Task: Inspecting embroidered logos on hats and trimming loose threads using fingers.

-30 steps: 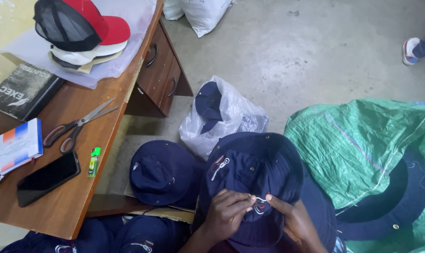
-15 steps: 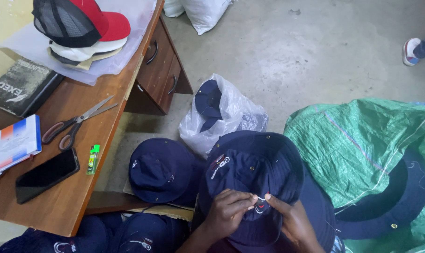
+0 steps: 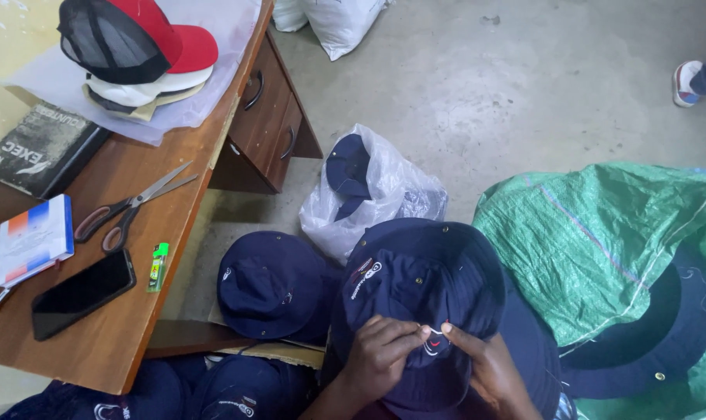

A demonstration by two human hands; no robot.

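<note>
Nothing has shifted much: both hands, left hand [image 3: 380,359] and right hand [image 3: 485,365], still pinch a small white bit on the navy hat [image 3: 419,299], fingertips nearly meeting.

Both hands [image 3: 435,362] together, fingertips pinching.

Left hand [image 3: 380,354] and right hand [image 3: 485,365] pinch the front of a navy bucket hat [image 3: 419,288] | second navy hat [image 3: 271,284] beside it | scissors [image 3: 127,208], phone [image 3: 81,292] on wooden desk [image 3: 96,342] | green sack [image 3: 602,241] at right
</note>
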